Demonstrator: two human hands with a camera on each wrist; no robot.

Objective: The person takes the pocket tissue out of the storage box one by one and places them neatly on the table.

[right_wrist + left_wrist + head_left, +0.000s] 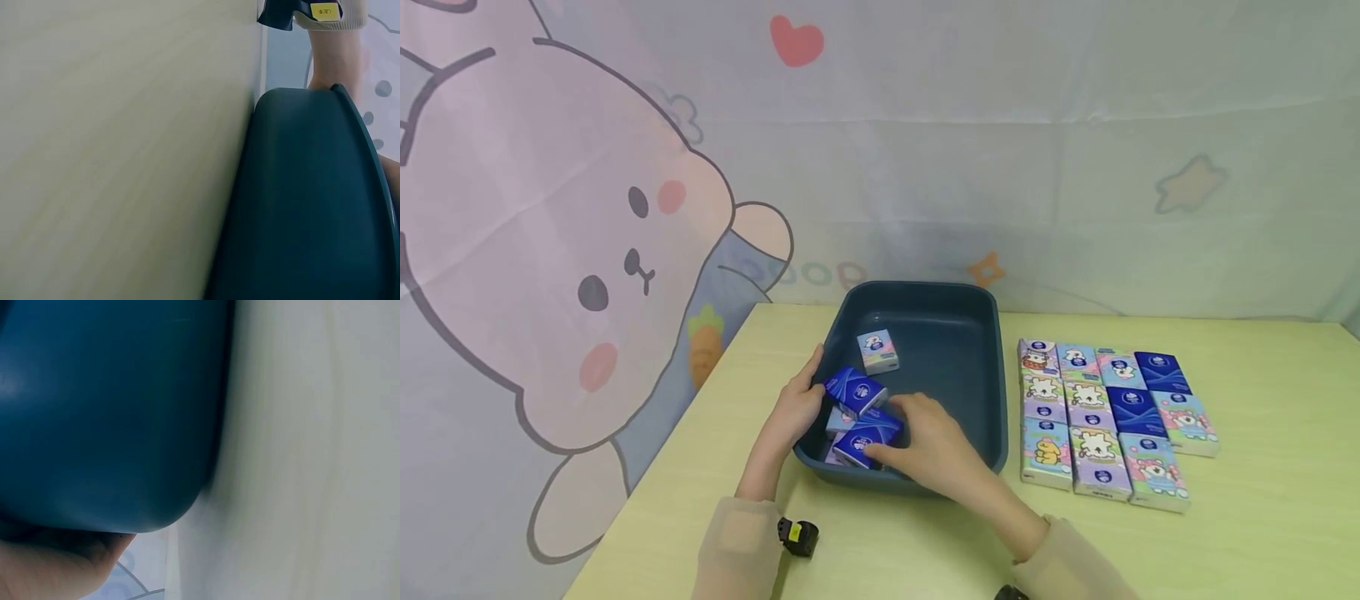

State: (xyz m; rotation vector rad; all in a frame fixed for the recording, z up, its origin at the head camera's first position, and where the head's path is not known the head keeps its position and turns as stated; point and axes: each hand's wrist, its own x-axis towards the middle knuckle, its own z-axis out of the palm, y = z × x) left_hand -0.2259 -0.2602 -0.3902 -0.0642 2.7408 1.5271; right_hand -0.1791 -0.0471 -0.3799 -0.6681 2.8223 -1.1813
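Note:
A dark teal plastic basin [936,333] stands on the table with a small heap of tissue packs in its left front part. My left hand [793,408] grips the basin's left rim, fingers along the outer wall. Reaching over the front rim, my right hand [936,442] has its thumb and fingers around a dark blue tissue pack [859,444]. Another blue pack [856,392] lies tilted on the heap, by the left wall. Behind it, a light pack with a cartoon print [878,351] lies apart. Pastel packs show partly under the blue ones.
Right of the basin, several tissue packs [1093,402] lie in close rows, mostly pastel cartoon prints with two dark blue ones. A printed cloth [940,167] hangs behind the table [1262,400]. Black wrist devices [799,537] sit at my sleeves.

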